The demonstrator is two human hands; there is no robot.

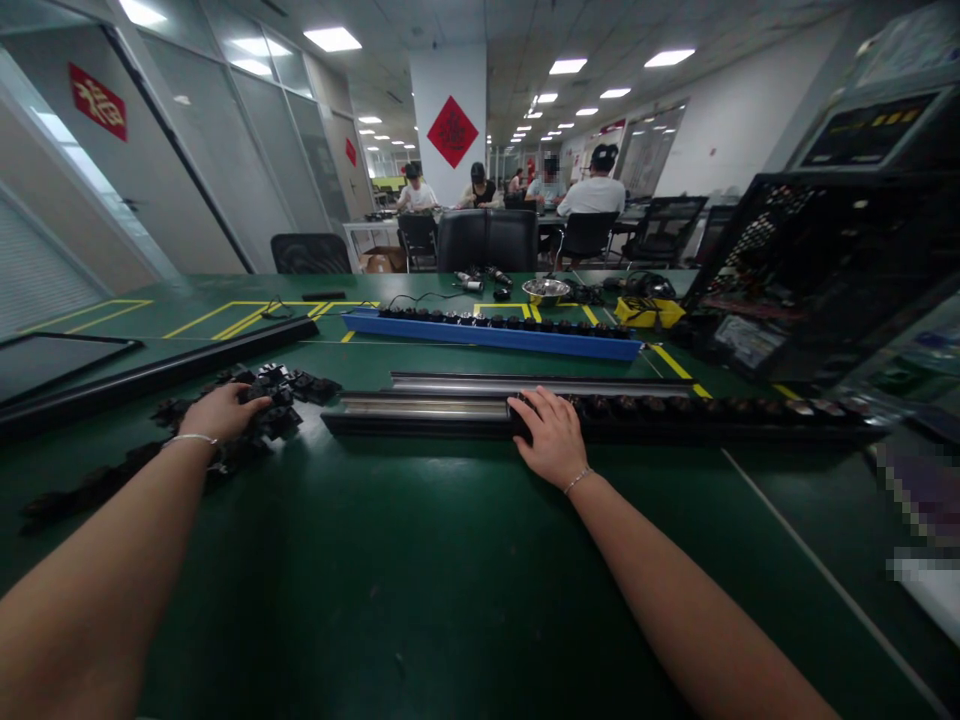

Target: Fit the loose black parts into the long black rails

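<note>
My left hand (221,412) reaches into a pile of small black blocky parts (274,400) on the left of the green table. Its thumb and fingers are closed about one of them, partly hidden by the hand. My right hand (553,435) lies over a long black channel rail (420,425), fingers curled on the left end of a row of small black parts (675,408) seated in it. Left of that hand the rail's bare metallic inside shows. Behind it runs a second rail (465,381), parallel and partly covered.
A blue rail (487,333) filled with black parts lies farther back. Beyond it are a metal bowl (546,290) and a yellow bin (649,312). A black bar (172,365) slants at left; an open black case (817,270) stands at right. Several people sit in the background.
</note>
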